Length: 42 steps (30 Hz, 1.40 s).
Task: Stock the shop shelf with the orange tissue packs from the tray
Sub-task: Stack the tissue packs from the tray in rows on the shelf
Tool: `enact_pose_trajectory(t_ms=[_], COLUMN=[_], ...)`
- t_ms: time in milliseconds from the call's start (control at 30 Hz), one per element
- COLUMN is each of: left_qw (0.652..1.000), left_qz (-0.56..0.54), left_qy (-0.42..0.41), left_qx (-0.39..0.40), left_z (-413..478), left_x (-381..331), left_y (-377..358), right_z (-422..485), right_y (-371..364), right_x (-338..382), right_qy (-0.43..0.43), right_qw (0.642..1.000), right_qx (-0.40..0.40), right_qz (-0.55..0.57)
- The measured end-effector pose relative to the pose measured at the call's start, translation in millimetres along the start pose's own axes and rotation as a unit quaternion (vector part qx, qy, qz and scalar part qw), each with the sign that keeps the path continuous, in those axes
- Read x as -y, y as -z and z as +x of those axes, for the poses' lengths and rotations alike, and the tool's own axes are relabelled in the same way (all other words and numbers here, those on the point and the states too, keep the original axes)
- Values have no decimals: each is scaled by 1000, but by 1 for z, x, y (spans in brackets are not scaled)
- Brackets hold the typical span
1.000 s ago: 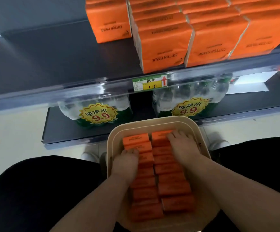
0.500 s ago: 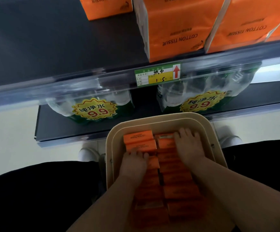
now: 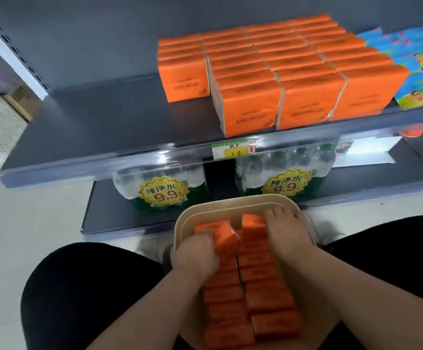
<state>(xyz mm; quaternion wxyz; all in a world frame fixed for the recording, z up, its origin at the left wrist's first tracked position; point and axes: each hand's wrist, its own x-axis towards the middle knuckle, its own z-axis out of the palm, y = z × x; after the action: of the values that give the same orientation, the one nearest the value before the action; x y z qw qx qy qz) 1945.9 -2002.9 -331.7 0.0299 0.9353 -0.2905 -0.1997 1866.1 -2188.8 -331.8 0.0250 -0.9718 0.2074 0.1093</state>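
Left hand is clamped round one orange pack, fingers curled over its near edge. I see that pack tilted up above the left column. Right hand lies palm down on the right column, fingers straight and spread, gripping nothing, with the tips just short of the far rim. At 9 o'clock from it, just beside it, a raised pack sticks up above its row.

Both hands are inside the tray, which sits at 6 o'clock in my view, between two black-clad legs. The tray packs fill it in two columns running from 6 to 12.

Past the tray's far rim is the lower shelf, holding bottles with yellow 9.9 stickers at 11 and 1 o'clock from the tray.

Above that is the shelf, with a tag on its front rail at 12. The shelf packs stand at 1 o'clock in four rows. The left row is set back, and the other three reach the front edge. Blue packets lie against them at 2 o'clock.
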Motion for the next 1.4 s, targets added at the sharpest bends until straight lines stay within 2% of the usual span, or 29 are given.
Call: enact_pose_trajectory(t_ms=[100,233,333,433,633,933,1100,1233,1400], left_qw=[994,971,944,929,943,966,954,953,954], left_qz=[-50,-87,-121,-123,-72,8,96,60,-31], left_qy=[-8,-33,-29,-21,3,71,71,48,59], left_qx=[-99,-223,-304,-348,-324,-248,-276,-294,-291], left_z=[-13,-29,-36,-34,4,98,137,160,167], left_x=[1,-1,-6,-10,-8,4,-5,-6,-1], left_y=[31,91,143,188,239,268,284,283,276], right_z=[-13,-26,-25,-14,32,95,110,118,119], right_y=[40,104,156,204,260,271,270,270,272], right_x=[4,4,2,2,6,-10,-20,-20,-15], right_qy=[11,22,13,6,1,-15,2,11,23], right_qw=[993,964,938,917,919,946,939,935,937], right_qx=[-115,-266,-345,-399,-392,-325,-344,-354,-348], right_qz=[-4,-11,8,22,33,5,6,21,34])
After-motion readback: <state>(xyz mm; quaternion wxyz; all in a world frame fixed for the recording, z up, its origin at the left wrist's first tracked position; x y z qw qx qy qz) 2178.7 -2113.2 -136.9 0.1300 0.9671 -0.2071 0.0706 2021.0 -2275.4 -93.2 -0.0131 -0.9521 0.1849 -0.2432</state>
